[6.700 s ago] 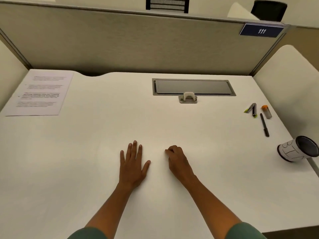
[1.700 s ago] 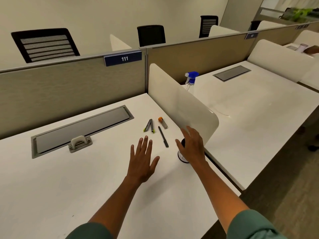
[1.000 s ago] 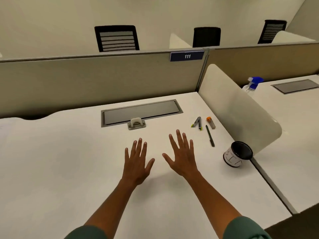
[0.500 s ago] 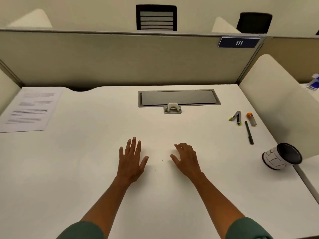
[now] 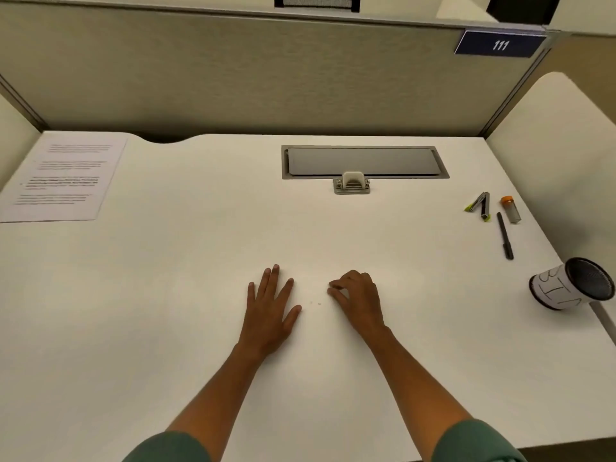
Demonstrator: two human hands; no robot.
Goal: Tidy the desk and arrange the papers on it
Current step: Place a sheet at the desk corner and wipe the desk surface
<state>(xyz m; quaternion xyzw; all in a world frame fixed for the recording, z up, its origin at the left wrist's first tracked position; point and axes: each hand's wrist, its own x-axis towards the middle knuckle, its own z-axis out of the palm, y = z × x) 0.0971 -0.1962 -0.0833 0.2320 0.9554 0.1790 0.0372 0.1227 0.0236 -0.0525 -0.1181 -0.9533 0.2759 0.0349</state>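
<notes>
**Desk:** Head camera, looking down: what are the hands doing?

**Caption writer:** Both rest on the white desk (image 5: 200, 328), side by side near its front edge. Left hand (image 5: 268, 315) lies flat, palm down, fingers straight and slightly spread. Right hand (image 5: 358, 303) sits just beside it, fingers curled under, tips on the surface, gripping nothing.

**Desk:** And the papers?

**Caption writer:** Printed papers (image 5: 63, 176) lie flat, far forward and well to the left of the left hand, in the desk's far left corner. Whether that is one sheet or several, I cannot tell.

**Desk:** Anything on the other side?

**Caption writer:** Forward and to the right of the right hand: a small stapler (image 5: 480, 206), an orange-capped vial (image 5: 511, 210) just beside it, a black pen (image 5: 505, 235) nearer the hand. Straight out to the right, a pen cup (image 5: 563, 288) lies tipped on its side, mouth facing right. Ahead of the right hand, a grey cable hatch (image 5: 365, 161) sits set into the desk.
</notes>
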